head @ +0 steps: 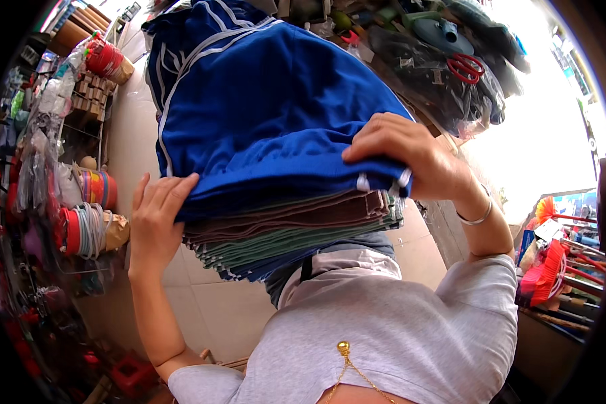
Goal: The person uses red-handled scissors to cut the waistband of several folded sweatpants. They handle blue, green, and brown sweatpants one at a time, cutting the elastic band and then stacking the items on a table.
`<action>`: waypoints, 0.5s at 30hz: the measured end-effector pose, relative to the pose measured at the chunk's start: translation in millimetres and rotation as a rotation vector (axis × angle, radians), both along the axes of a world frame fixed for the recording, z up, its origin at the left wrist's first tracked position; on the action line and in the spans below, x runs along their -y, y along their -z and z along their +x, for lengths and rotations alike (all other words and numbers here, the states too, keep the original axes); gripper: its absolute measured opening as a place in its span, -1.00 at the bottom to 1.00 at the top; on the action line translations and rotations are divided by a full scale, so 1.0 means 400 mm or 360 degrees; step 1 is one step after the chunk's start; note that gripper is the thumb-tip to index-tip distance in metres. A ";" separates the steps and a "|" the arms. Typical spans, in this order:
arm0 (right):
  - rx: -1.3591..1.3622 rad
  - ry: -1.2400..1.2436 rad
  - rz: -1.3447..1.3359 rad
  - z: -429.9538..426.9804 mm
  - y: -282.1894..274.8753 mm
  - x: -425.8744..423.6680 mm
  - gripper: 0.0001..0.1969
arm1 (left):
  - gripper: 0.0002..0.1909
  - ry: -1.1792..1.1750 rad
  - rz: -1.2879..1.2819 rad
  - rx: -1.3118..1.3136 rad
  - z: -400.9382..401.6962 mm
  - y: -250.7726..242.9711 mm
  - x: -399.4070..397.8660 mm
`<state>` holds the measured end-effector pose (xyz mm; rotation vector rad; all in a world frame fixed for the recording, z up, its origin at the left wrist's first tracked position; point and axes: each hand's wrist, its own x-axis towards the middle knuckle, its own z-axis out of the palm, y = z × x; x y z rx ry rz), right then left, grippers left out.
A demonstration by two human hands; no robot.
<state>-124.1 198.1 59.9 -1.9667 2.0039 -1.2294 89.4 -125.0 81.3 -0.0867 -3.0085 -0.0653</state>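
A blue garment (283, 96) with white side stripes and a gathered waistband, apparently sports trousers, is spread over a tall stack before me. My left hand (159, 217) grips the waistband's left end, its index finger along the edge. At the other end, my right hand (406, 151) holds the waistband with its fingers on top; the thumb is mostly hidden. Several blue layers lie together at this edge. Under them are brown-maroon folded garments (288, 219), green folded ones (272, 240) and darker blue ones (272, 267). What the stack rests on is hidden.
Plastic-wrapped dark goods (409, 65) lie beyond the stack to the right, with red-handled scissors (465, 68) on them. Crowded shelves (45, 151) line the left, holding coiled cord (88, 230). Red brushes (543, 272) stand at right. The floor is tiled (217, 308).
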 end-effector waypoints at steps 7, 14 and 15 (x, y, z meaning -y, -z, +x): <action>-0.0182 0.0013 0.0292 0.068 0.041 -0.028 -0.32 | -0.18 -0.0103 0.0145 0.0059 0.039 0.041 -0.035; -0.0337 0.0077 -0.0165 -0.011 -0.029 -0.027 -0.61 | -0.31 0.0039 0.0019 -0.0146 0.026 -0.001 -0.043; -0.0411 0.0059 -0.0197 -0.011 -0.053 -0.044 -0.62 | -0.33 0.0030 0.0011 -0.0255 0.036 -0.017 -0.057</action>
